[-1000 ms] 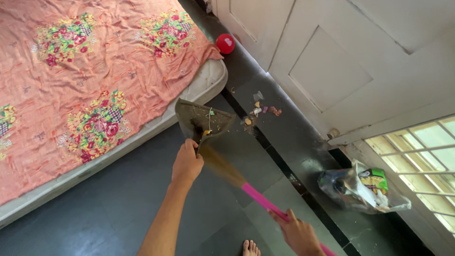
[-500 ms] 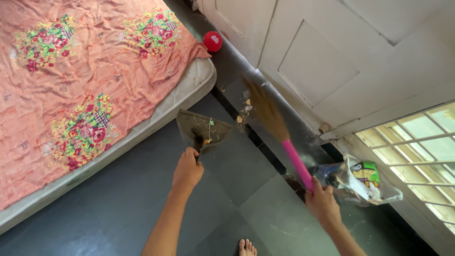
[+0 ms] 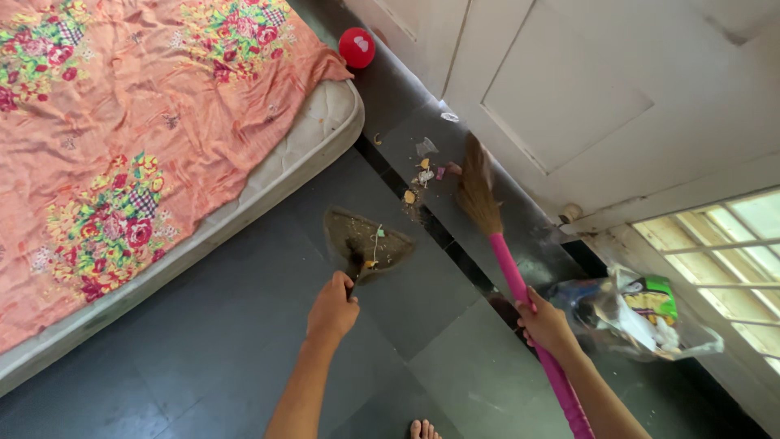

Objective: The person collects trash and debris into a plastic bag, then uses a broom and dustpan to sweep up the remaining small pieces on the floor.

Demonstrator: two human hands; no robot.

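My left hand grips the handle of a dark dustpan that rests on the dark tiled floor with bits of dirt in it. My right hand holds the pink handle of a broom. Its brown bristles touch the floor close to the white door, just right of a small heap of litter. The heap lies between the dustpan's mouth and the bristles.
A mattress under an orange flowered sheet fills the left side. A red ball lies by the white door. A clear plastic bag of rubbish sits at the right beside a window grille. My bare toes show at the bottom.
The broom swung from beside the dustpan out to the door side of the litter, and its bristles now rest there. My right hand slid along the handle. The dustpan stays on the floor.
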